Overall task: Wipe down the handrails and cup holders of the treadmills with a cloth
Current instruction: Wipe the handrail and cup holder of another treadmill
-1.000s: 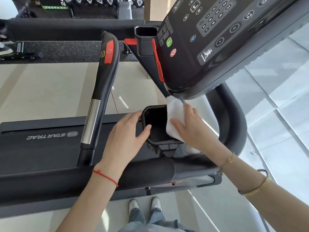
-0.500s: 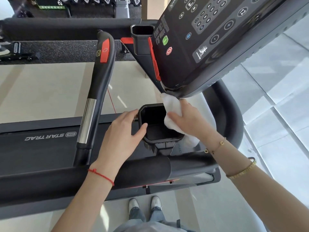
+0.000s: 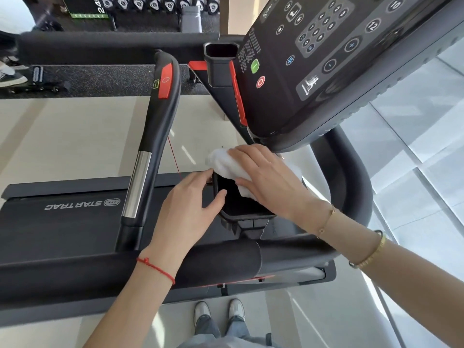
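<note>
A black cup holder [image 3: 244,216] hangs at the near side of the treadmill console. My left hand [image 3: 190,199] grips its left rim, thumb on the inner edge. A white cloth [image 3: 226,165] lies over the far rim, and my right hand [image 3: 271,177] presses it there with fingers spread over it. Another black cup holder [image 3: 218,64] sits at the console's far side. A black handrail [image 3: 153,136] with a red button and a chrome section runs up the left. The padded side rail [image 3: 221,257] crosses below my wrists.
The dark console [image 3: 326,59] with keypad, green and red buttons overhangs the right hand. A curved black bar [image 3: 351,187] bends round at the right. The treadmill deck [image 3: 62,217] lies left. A dumbbell rack [image 3: 150,3] stands far back. My shoes [image 3: 218,312] are on pale floor.
My right hand slid the cloth from the cup holder's right side up onto its far rim. The left hand stays on the left rim.
</note>
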{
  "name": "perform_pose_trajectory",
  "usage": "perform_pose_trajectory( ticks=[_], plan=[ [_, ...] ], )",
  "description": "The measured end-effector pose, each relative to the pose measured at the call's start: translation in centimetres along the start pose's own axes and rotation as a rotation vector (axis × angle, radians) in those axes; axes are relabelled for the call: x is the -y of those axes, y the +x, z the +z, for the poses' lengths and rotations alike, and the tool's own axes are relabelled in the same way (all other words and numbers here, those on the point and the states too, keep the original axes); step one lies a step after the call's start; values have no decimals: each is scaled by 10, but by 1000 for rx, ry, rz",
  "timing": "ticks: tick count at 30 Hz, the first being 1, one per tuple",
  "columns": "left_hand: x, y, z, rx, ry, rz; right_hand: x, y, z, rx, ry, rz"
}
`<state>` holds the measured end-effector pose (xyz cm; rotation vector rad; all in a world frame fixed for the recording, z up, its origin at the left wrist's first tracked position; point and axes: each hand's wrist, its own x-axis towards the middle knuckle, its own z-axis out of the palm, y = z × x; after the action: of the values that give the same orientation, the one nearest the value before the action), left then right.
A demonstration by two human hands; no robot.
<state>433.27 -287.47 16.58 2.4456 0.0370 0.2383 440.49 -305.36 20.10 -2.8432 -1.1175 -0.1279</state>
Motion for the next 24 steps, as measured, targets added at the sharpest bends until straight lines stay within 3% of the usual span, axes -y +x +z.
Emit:
perform_pose_trajectory(
  ticks=[2, 10, 17, 24],
  plan=[
    [0, 0, 0, -15, 21, -3, -3, 22, 6, 58, -24, -88],
    [0, 0, 0, -2, 13, -34, -22, 5, 12, 46, 70, 0],
    [0, -1, 2, -4, 27, -45, -5, 29, 14, 65, 51, -110],
    [0, -1, 1, 15, -15, -15, -8, -13, 13, -19, 41, 121]
  ],
)
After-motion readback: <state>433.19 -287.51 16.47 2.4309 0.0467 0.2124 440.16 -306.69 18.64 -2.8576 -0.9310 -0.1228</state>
